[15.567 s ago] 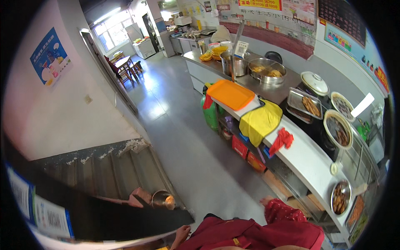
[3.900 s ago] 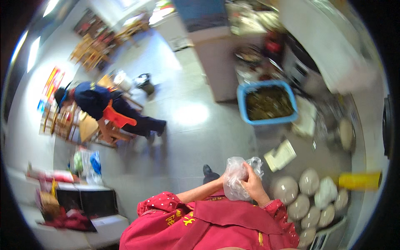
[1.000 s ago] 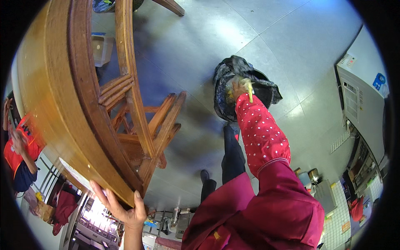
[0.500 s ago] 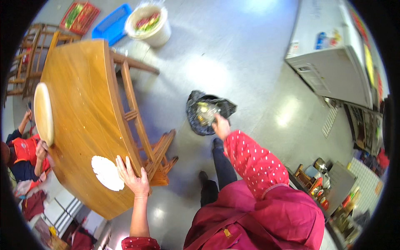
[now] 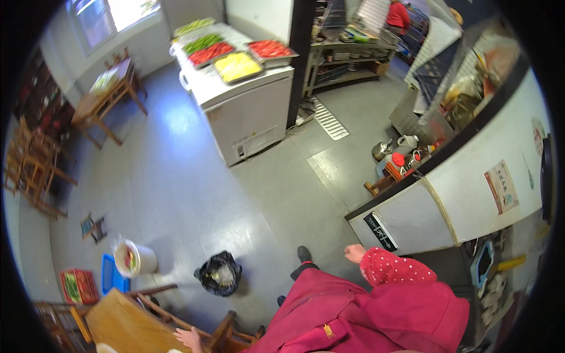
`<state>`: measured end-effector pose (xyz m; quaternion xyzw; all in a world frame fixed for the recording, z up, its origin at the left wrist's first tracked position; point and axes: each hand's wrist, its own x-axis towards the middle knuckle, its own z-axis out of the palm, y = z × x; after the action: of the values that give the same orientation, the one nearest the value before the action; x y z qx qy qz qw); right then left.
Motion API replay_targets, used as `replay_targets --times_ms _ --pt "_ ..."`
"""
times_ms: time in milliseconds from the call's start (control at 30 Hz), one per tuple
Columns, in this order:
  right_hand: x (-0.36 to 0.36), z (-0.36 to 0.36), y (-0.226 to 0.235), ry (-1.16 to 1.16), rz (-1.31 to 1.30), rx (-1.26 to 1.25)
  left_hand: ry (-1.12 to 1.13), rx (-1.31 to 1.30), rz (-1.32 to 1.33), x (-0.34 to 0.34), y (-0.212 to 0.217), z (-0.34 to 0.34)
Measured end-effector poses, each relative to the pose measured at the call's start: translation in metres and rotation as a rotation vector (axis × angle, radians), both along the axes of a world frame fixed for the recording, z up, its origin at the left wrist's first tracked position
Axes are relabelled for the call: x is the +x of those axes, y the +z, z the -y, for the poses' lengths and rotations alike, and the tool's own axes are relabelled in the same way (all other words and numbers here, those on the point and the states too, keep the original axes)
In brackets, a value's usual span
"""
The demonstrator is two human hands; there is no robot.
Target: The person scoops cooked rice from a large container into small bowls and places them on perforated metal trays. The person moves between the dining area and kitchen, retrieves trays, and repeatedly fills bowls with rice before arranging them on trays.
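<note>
My left hand (image 5: 189, 339) is at the edge of the wooden table (image 5: 126, 317), fingers spread and holding nothing. A sliver of something white shows beside it at the lower rim. My right hand (image 5: 355, 253), below a red dotted sleeve, hangs in the air with its fingers loosely curled; nothing shows in it. It is away from the black plastic bag (image 5: 219, 274), which stands open on the floor between the table and my foot. Pale, clear scraps (image 5: 222, 275) lie inside the bag.
A white bucket (image 5: 141, 260), blue basket (image 5: 112, 275) and red crate (image 5: 78, 286) stand left. Ahead, a white chest freezer (image 5: 247, 112) carries trays of cut vegetables (image 5: 237, 66). A low partition (image 5: 406, 220) rises on my right. A person in red (image 5: 398, 15) is far back.
My view has swung up and right, away from the table. My right hand has left the bag and moved right. My left hand is still at the table edge.
</note>
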<state>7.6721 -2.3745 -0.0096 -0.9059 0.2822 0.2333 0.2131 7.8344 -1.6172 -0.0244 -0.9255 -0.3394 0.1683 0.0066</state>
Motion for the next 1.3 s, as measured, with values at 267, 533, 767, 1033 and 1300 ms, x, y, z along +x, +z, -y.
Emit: replay_targets --times_ms 267,533,767,1033,1300 --pt "-0.073 0.133 -0.066 -0.063 -0.267 0.305 -0.554 -0.552 -0.174 0.088 -0.079 0.312" --pt "0.048 0.311 -0.037 -0.236 -0.162 0.084 -0.804 -0.706 -0.467 0.202 -0.038 0.59" --pt "0.225 0.457 -0.045 -0.257 0.248 0.302 -0.891 -0.468 -0.536 0.402 -0.046 0.751" --pt "0.235 0.595 -0.065 -0.781 0.163 0.192 -1.406 -0.437 -0.485 0.622 -0.053 1.059" --pt "0.198 0.704 -0.121 -1.115 -0.137 0.284 -1.404 -1.084 -0.403 0.633 0.001 1.557"
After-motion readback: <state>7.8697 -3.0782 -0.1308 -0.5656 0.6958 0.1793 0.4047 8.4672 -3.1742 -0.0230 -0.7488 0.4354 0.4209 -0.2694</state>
